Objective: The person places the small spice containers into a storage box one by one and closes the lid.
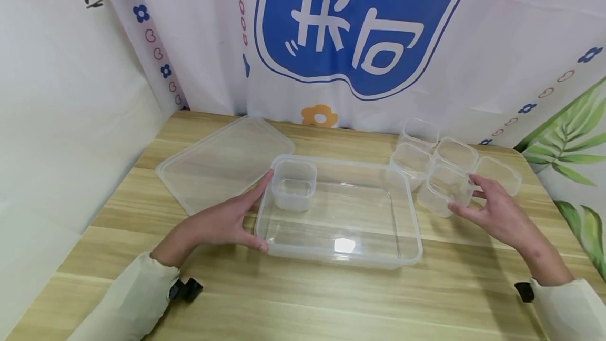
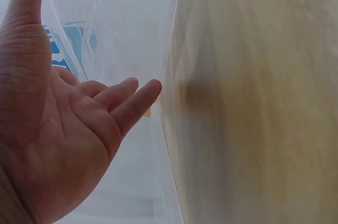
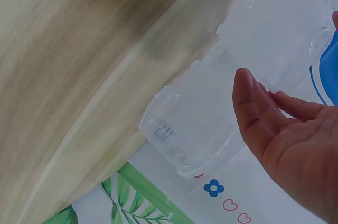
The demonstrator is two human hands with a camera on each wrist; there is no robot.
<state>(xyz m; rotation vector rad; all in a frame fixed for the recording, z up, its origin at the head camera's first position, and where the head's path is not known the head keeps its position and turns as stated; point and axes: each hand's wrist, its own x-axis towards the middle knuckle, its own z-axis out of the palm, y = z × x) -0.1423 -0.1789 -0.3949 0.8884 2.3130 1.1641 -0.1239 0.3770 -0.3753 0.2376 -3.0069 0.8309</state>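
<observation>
A large clear plastic box stands on the table with its top uncovered. One small clear container stands upright inside, in the back left corner. My left hand spans the box's left side, thumb near the front corner and index finger by the back corner. In the left wrist view the fingers of this hand are spread rather than curled. At the right, my right hand is at the nearest of several small containers, thumb and fingers apart beside it. Whether they touch it is unclear. The right wrist view shows the hand with loosely bent fingers.
A flat clear lid lies behind and left of the box. More small containers cluster at the back right, close to the printed curtain. The wooden table extends toward the front.
</observation>
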